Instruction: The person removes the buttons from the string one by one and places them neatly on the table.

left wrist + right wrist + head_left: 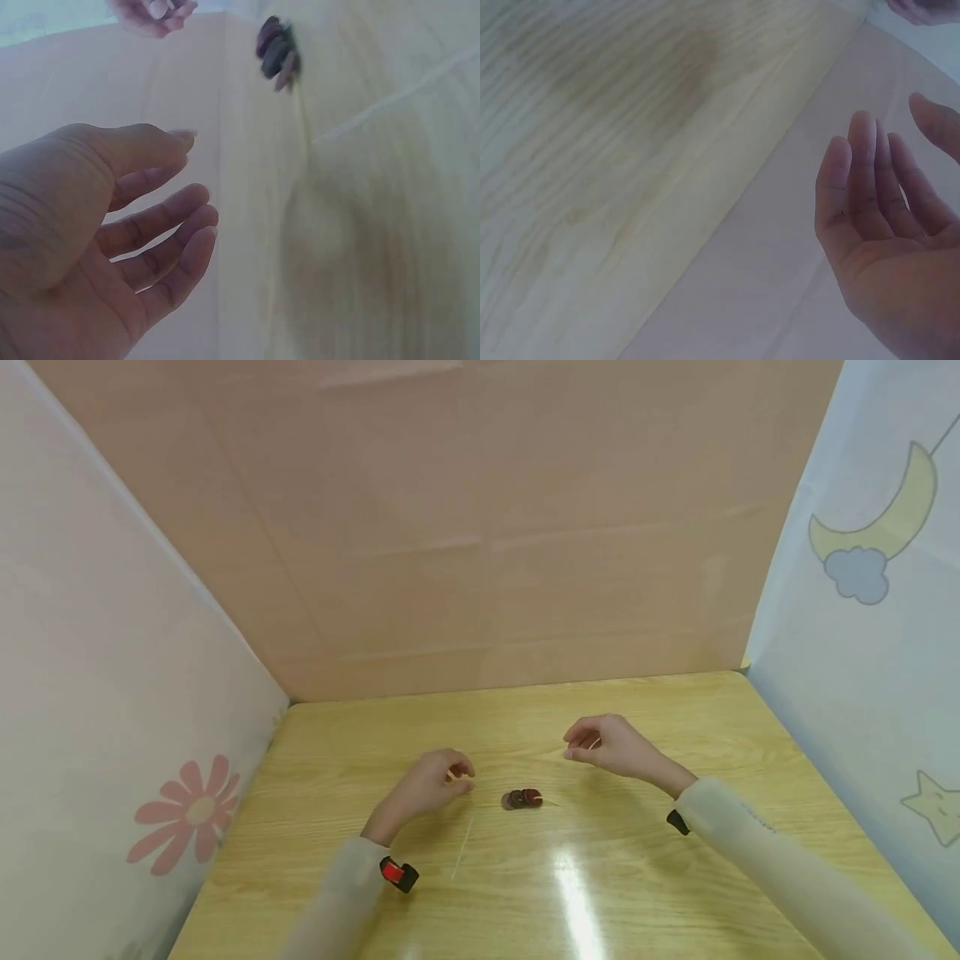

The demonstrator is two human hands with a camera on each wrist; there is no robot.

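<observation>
Several small round discs (pixel 522 799), dark red, grey and brownish, lie bunched in a row on the wooden table between the two hands. A thin pale stick (pixel 551 802) runs out from them. Left of the discs, the left hand (pixel 438 783) hovers with loosely bent fingers; in the left wrist view its thumb and fingers (pixel 161 259) stand apart with nothing between them. Farther back and to the right, the right hand (pixel 607 745) is raised above the table. Its fingers (pixel 862 180) are slightly bent and hold nothing in the right wrist view.
The wood-grain table (pixel 337 893) meets a pinkish-brown sheet (pixel 487 527) at its back edge. Pale printed sheets stand at the left (pixel 112 635) and right (pixel 862 693). A thin pale line (pixel 463 845) shows near the left hand, and a bright glare lies in front of the discs.
</observation>
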